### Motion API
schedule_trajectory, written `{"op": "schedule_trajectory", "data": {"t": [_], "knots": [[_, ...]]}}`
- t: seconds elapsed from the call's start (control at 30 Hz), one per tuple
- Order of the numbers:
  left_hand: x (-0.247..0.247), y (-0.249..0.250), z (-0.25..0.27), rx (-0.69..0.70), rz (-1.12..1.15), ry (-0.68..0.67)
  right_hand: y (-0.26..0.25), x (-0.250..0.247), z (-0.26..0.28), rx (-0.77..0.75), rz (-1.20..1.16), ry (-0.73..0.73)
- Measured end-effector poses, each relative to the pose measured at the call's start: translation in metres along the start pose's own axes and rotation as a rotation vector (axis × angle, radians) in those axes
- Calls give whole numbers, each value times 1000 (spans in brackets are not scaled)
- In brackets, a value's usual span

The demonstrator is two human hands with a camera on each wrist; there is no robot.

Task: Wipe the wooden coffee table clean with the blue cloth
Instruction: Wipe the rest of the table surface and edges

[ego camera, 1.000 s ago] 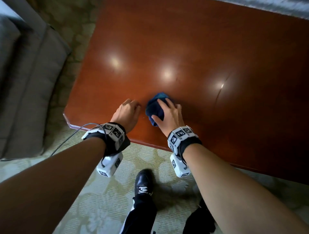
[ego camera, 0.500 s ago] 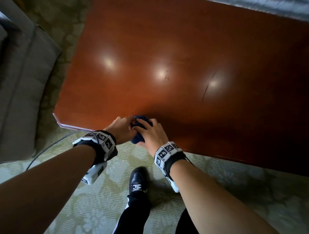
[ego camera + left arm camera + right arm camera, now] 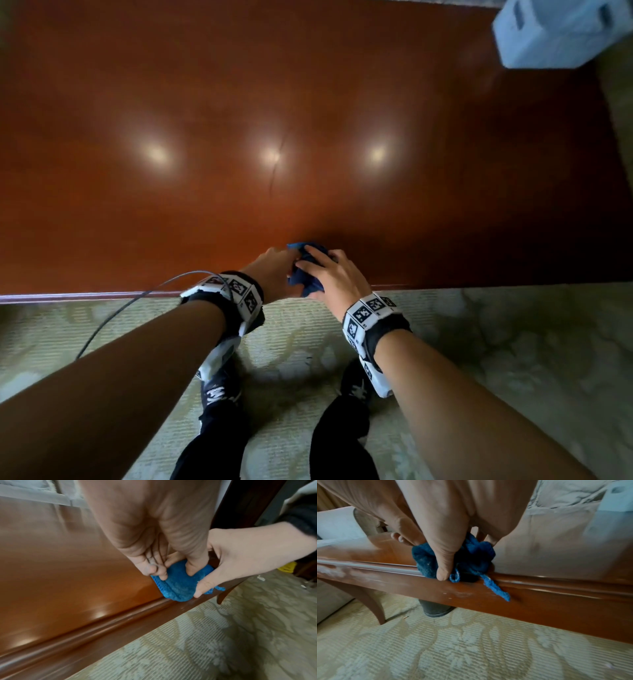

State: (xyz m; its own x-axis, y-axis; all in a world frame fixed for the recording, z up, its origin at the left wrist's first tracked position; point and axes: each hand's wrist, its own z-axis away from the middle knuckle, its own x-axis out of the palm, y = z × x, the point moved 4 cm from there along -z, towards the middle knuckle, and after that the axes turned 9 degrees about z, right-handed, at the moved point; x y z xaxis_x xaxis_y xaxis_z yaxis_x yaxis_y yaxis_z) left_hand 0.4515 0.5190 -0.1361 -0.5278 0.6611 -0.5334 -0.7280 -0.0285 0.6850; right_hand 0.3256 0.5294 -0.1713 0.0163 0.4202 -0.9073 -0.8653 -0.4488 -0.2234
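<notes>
Rug (image 3: pixel 496 359): pale green with a leaf pattern, at 6 o'clock.
Box (image 3: pixel 561 32): light blue, up at 1 o'clock.
Shoes (image 3: pixel 219 390): black with white marks, standing on the rug.
Cable (image 3: pixel 113 315): thin, grey, at 8 o'clock.

The small, soft, fluffy blue cloth (image 3: pixel 178 582) is bunched up into a lump. It sits on the near edge of the big, shiny, red-brown wooden coffee table (image 3: pixel 239 102). A thin loose strip of the cloth hangs down over the table's side. The table top is smooth and flat, and three bright spots of light shine on it. A thin dark scratch runs through the middle spot. The table's rounded front edge has pale, worn patches.
</notes>
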Motion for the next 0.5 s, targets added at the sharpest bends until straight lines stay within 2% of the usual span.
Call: {"op": "schedule_trajectory", "data": {"t": [0.3, 0.5], "knots": [[64, 89, -94, -1, -59, -16, 132, -6, 48, 67, -81, 36], [76, 122, -120, -63, -147, -53, 169, -20, 63, 42, -28, -48]]}}
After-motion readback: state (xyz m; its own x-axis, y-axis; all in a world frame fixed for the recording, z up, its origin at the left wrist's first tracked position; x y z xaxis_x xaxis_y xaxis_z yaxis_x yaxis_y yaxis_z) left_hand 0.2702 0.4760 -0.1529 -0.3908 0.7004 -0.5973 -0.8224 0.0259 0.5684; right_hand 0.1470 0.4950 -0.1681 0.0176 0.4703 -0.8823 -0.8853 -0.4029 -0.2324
